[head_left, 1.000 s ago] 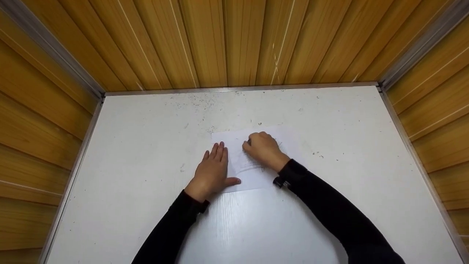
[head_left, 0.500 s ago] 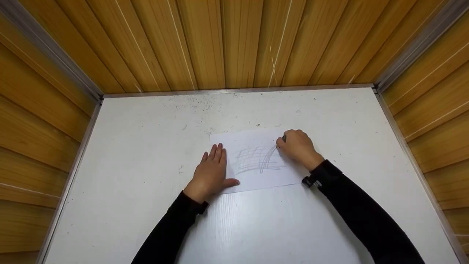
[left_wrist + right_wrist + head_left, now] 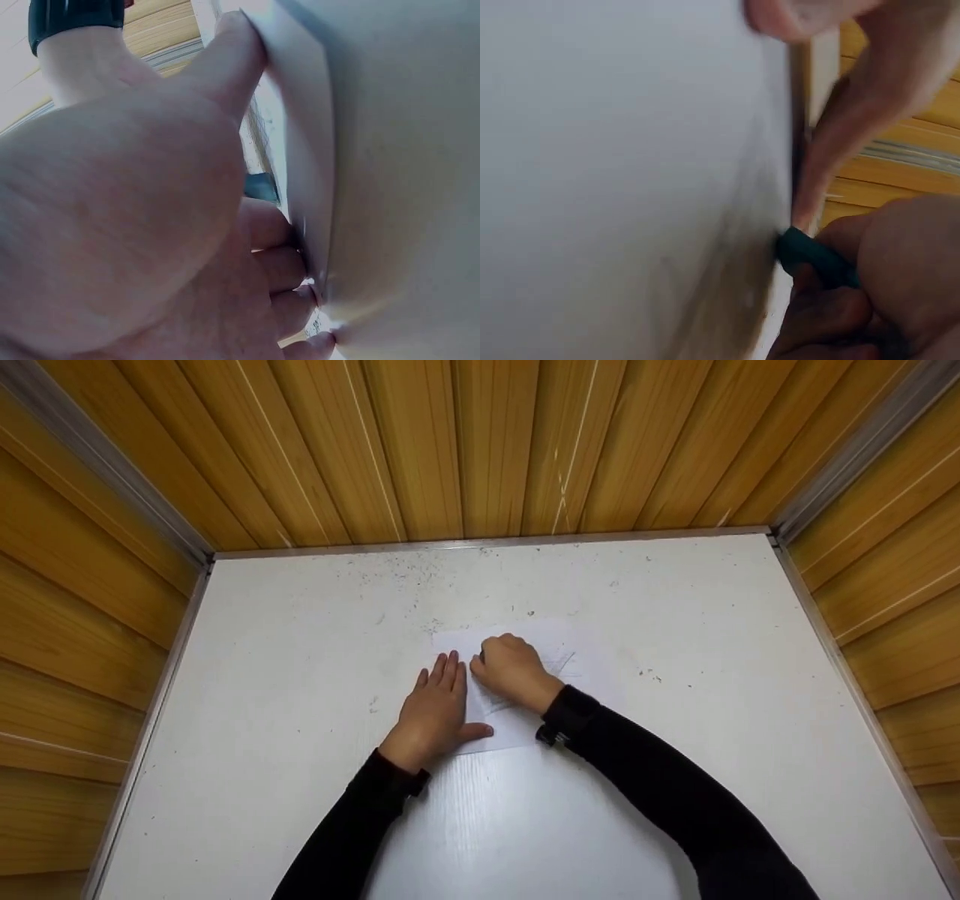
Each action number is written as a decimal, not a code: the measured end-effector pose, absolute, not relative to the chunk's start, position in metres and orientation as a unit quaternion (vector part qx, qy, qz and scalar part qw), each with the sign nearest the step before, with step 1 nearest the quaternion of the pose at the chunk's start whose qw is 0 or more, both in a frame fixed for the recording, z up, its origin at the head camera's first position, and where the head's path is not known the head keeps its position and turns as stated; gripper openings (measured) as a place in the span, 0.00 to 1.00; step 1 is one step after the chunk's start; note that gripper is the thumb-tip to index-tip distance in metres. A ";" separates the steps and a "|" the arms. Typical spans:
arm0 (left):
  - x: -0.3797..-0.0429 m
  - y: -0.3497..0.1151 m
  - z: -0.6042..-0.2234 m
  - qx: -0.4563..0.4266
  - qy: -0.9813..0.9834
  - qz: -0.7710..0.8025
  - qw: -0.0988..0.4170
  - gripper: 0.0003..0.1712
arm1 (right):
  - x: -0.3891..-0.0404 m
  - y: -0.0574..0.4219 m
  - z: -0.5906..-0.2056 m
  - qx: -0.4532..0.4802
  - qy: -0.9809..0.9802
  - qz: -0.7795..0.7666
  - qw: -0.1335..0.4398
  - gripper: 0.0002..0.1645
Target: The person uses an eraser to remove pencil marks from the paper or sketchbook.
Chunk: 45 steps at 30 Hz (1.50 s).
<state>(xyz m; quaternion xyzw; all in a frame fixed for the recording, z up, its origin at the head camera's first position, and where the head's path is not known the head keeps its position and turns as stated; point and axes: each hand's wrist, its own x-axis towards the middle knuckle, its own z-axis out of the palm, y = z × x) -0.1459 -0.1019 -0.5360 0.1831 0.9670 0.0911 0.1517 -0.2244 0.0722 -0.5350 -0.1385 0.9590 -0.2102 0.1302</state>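
Note:
A sheet of white paper (image 3: 514, 737) lies on the white table, with thin grey-blue scribbled lines (image 3: 564, 664) across its middle. My left hand (image 3: 431, 706) rests flat on the paper's left part, fingers together and thumb spread. Close beside its fingertips, my right hand (image 3: 514, 669) grips a short, dark teal crayon-like stick (image 3: 817, 259). In the right wrist view the stick's blunt tip meets the paper. The left wrist view shows the stick (image 3: 261, 187) just past the left hand. My right hand covers much of the scribble.
The white tabletop (image 3: 285, 675) carries scattered dark specks, mostly at the back and right. Wood-patterned panels (image 3: 495, 450) rise behind the table and along both sides, with metal edging (image 3: 480, 542) at the back.
My right hand has swept right across the paper and then back left, near my left hand, still gripping the stick. The left hand has stayed in place.

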 end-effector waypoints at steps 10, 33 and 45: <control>-0.149 -0.099 -0.538 0.186 0.966 0.080 0.164 0.71 | -0.230 0.166 -0.537 -0.074 0.969 -0.211 0.102 0.21; -0.146 -0.102 -0.538 0.183 0.966 0.088 0.162 0.72 | -0.222 0.074 -0.534 -0.123 0.952 -0.235 0.154 0.21; -0.147 -0.099 -0.537 0.176 0.965 0.086 0.176 0.72 | -0.229 0.153 -0.539 -0.069 0.964 -0.221 0.132 0.20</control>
